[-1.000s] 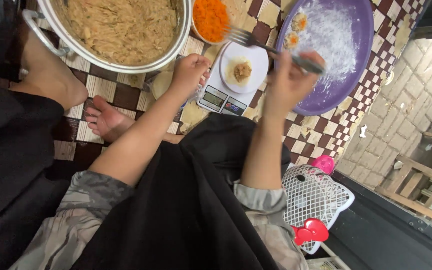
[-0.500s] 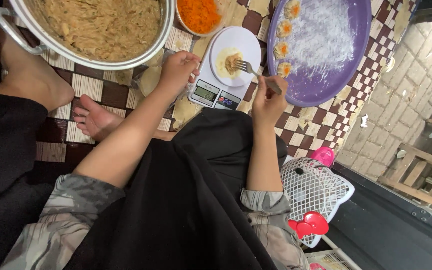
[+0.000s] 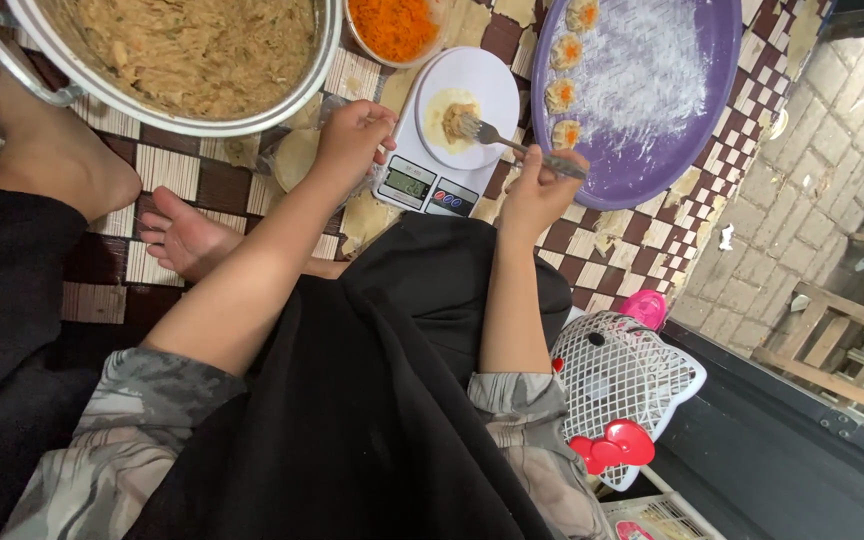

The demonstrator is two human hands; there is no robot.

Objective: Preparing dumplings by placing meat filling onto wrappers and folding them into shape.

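Quick count: three filled dumplings [image 3: 562, 95] on one purple tray [image 3: 672, 150], one wrapper [image 3: 449, 115] with filling on one kitchen scale [image 3: 432, 160], one fork [image 3: 512, 145], one big pot [image 3: 182, 50], one bowl of grated carrot [image 3: 395, 28].

Head view, looking down over the lap. The right hand [image 3: 535, 192] gripped a fork [image 3: 512, 146] whose tines rested on filling atop a round wrapper [image 3: 450, 112] lying on the white kitchen scale [image 3: 444, 150]. The left hand [image 3: 352, 140] rested curled at the scale's left edge. A large metal pot [image 3: 182, 50] of filling, a bowl of grated carrot [image 3: 393, 27] and a floured purple tray [image 3: 652, 110] bearing dumplings [image 3: 562, 95] stood on the checkered mat [image 3: 192, 175].
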